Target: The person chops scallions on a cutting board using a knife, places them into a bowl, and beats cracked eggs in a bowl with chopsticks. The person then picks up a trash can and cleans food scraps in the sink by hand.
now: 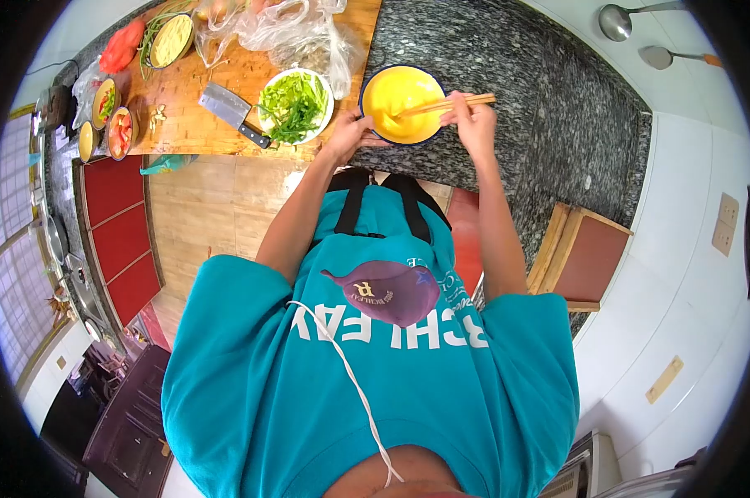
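Note:
A blue-rimmed bowl [365,124] holds a smooth yellow liquid that looks like beaten egg [404,87]. With my left hand [352,137] I grip the bowl by its near left side, thumb at the rim. Pinched in my right hand [473,124] is a pair of chopsticks [441,105], held at the bowl's right side. Their tips dip into the yellow liquid near its middle. Left of my left hand is a white bowl of cut greens [294,104]. A cleaver [230,109] lies flat beside that bowl, its black handle pointing toward me.
The wooden board [192,137] carries a bowl of pale strips [172,40], plastic bags [292,33], garlic pieces [158,116] and a bowl of red pieces [120,133]. Dark granite counter [524,108] extends right. A ladle [616,22] and a spatula [657,56] hang on the wall.

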`<state>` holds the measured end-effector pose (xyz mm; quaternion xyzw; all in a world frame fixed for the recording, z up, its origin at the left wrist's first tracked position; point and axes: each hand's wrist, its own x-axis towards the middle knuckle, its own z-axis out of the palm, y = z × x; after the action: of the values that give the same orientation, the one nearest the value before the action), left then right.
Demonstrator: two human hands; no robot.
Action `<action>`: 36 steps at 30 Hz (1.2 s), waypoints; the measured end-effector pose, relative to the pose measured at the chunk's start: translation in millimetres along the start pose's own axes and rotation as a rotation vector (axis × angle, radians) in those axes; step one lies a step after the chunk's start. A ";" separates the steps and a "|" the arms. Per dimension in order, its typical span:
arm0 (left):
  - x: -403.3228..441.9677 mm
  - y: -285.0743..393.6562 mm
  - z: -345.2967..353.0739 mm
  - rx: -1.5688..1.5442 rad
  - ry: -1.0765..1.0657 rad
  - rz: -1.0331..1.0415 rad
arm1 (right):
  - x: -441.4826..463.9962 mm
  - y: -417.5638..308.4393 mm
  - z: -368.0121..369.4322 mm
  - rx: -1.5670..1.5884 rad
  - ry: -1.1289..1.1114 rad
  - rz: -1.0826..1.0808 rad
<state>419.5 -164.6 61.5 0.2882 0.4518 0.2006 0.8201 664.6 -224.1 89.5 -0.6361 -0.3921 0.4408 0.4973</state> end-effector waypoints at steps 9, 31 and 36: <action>-2.2 -1.3 -3.0 -0.033 0.001 0.024 | -8.5 10.8 -3.3 0.064 0.287 -0.112; -1.0 -2.4 -4.7 -0.029 -0.005 0.028 | -29.0 24.1 12.5 0.082 0.266 -0.094; 3.9 -11.0 -7.4 -0.024 -0.019 0.005 | -22.9 14.9 26.2 0.010 0.356 -0.225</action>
<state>415.9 -168.5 48.7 0.2812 0.4407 0.2053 0.8274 633.6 -241.1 75.8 -0.6536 -0.3643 0.2649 0.6082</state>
